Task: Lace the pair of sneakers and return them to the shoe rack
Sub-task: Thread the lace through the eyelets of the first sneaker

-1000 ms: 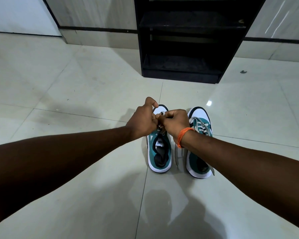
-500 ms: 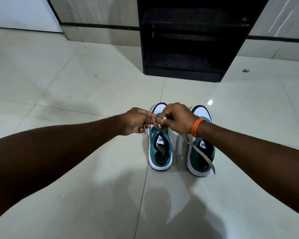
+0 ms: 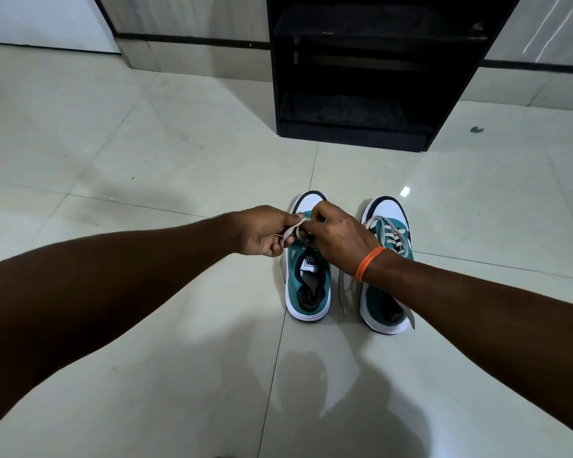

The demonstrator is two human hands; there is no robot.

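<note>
Left hand point(image 3: 265, 231) pinches the flat grey lace point(image 3: 291, 230); right hand point(image 3: 339, 238) pinches it too, both directly over the left teal-and-white sneaker point(image 3: 308, 285), whose toe points far toward the black shoe rack point(image 3: 361, 77)

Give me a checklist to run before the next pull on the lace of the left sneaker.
1. Left hand pinching the lace: ok.
2. Right hand on the lace over the left sneaker: cannot tell, fingers hidden.
3. Left sneaker flat on the floor: ok.
4. Right sneaker lace ends tied: not ok, they trail loose.
5. Shoe rack bottom shelf free: ok.
</note>
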